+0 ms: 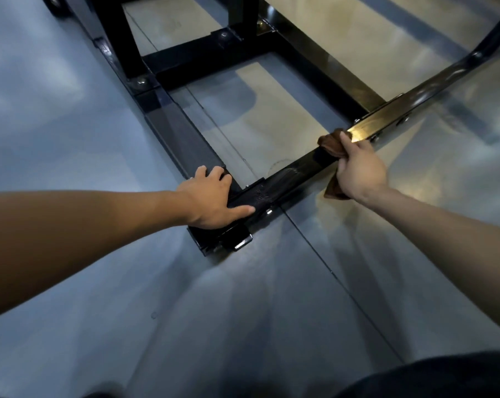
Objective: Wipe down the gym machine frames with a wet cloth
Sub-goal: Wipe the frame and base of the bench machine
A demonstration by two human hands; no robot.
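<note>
Gripping cloth (pixel 330 145), bracing on frame (pixel 297 170)

- Setting: gym floor, indoor.
- Black steel machine frame (pixel 289 179): square-tube base rails bolted at the corners, lying flat on the floor beneath both hands; uprights rise beyond the grip.
- Floor (pixel 243 311): smooth, glossy grey sheet with seam lines, reflecting overhead light around the frame.

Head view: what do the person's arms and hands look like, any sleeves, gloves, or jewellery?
Both forearms are bare right up to the frame edges, with no sleeves showing. The left hand and right hand wear no gloves, and no watch, bracelet or ring is visible on either. Dark clothing shows at the bottom right edge.
</note>
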